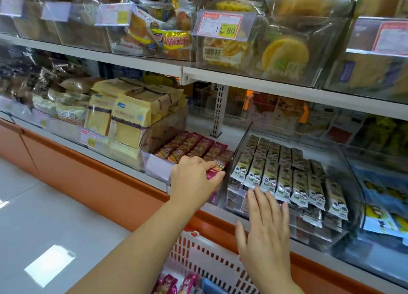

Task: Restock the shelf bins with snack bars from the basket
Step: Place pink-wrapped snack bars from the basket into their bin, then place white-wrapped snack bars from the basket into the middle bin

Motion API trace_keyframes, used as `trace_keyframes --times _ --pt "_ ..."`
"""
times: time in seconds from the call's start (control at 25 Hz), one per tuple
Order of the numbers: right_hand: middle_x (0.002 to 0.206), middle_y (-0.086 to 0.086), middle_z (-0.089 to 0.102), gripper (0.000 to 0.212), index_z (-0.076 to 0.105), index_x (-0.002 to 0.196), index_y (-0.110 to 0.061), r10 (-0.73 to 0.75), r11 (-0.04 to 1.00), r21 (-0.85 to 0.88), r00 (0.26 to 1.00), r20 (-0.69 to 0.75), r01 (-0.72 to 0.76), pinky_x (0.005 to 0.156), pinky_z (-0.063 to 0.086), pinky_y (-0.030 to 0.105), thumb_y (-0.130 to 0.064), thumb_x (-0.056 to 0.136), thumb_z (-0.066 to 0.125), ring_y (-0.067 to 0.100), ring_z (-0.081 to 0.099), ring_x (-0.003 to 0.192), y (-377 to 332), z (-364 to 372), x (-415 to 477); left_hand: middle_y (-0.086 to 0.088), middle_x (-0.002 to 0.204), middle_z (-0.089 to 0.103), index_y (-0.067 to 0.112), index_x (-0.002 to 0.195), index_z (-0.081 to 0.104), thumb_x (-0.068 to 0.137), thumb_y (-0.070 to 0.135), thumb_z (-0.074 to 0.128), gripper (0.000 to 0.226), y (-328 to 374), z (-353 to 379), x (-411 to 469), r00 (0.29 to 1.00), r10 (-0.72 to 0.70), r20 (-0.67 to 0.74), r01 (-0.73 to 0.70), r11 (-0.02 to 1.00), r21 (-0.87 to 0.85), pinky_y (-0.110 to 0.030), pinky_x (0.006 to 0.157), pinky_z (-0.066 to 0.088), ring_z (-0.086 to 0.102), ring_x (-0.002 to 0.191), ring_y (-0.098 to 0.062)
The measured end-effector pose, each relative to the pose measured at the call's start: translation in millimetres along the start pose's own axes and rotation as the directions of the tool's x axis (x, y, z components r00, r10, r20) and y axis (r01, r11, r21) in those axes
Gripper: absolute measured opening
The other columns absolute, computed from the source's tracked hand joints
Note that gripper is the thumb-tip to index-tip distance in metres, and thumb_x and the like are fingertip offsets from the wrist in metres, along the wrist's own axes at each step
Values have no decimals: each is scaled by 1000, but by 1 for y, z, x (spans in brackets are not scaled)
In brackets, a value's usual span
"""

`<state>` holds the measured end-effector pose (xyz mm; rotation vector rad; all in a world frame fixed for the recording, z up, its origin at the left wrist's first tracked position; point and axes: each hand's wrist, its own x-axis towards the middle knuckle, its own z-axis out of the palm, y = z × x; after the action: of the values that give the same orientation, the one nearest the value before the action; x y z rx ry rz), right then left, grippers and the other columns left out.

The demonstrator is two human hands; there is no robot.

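1. The left hand [194,180] is gripping a magenta snack bar [216,174], fingers curled over it, at the front of the bin of maroon bars [194,146].
2. The right hand [267,227] is hovering open, fingers straight, by the front of the neighbouring bin of silver bars [287,174]; I cannot tell whether it is touching.
3. More magenta bars are lying in the white basket [209,256] below the shelf.
4. Risk: if released this close to the bin's front edge, the bar is likely to tip out over the lip.
5. Risk: the right fingertips may be nudging the overhanging silver front row loose.
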<state>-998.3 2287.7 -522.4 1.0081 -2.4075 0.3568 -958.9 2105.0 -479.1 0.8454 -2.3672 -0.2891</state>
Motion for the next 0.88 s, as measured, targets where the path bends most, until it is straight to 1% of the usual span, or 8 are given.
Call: trace_keyframes --times 0.2,0.32,0.44,0.56,0.72,0.8,0.84,0.88 --pt "146 9 45 71 47 141 -7 -6 1000 -3 999 -43 5 116 5 45 -33 78 67 23 28 139 2 4 -1 13 130 57 45 132 51 79 60 24 62 -3 5 2 975 42 216 -56 997 59 -39 83 26 39 116 -16" --pt "145 9 47 78 48 140 -7 11 1000 13 1000 -26 -10 117 3 44 -32 72 77 23 27 138 0 5 -1 13 141 47 45 139 42 82 54 13 64 -4 6 1 944 55 325 -62 998 12 -41 91 20 31 122 -15" --pt "145 9 47 78 48 140 -7 1 1000 26 1000 -26 0 117 2 44 -31 72 77 25 31 138 2 4 -2 10 151 34 41 142 38 89 49 17 58 -1 4 -1 934 56 354 -55 998 -11 -44 102 18 23 131 -17" --pt "147 8 44 76 45 142 -7 -17 1000 22 1000 -5 17 117 2 44 -30 76 74 27 36 139 5 1 -1 9 151 35 36 139 45 93 40 37 47 -8 -2 -11 973 74 218 -54 994 -98 -44 109 20 22 134 -17" --pt "162 4 8 72 16 153 -17 -27 998 52 999 44 25 118 -13 41 -33 92 49 20 -5 149 4 -5 -2 6 131 52 26 124 60 86 30 51 39 -26 -18 -44 986 135 -94 -148 977 -152 -34 103 33 41 122 -15" --pt "159 8 22 64 31 149 -14 -62 984 165 998 9 60 121 0 44 -21 89 51 23 7 149 5 1 -21 5 120 56 22 118 63 84 25 51 36 -37 -17 -72 984 139 -110 -159 968 -196 -28 96 37 48 112 -13" --pt "153 9 33 59 41 144 -13 -88 967 239 996 -5 86 120 13 45 -14 87 54 25 19 146 6 9 -38 4 117 57 21 118 63 85 21 53 34 -45 -11 -91 991 128 -32 -132 964 -229 -27 95 38 50 110 -13" --pt "148 8 40 55 48 139 -12 -91 948 310 994 56 70 118 23 45 -7 85 57 25 29 141 7 20 -62 3 118 57 21 119 63 86 18 55 34 -54 -2 -116 988 103 114 -71 964 -255 -27 96 39 51 110 -13"
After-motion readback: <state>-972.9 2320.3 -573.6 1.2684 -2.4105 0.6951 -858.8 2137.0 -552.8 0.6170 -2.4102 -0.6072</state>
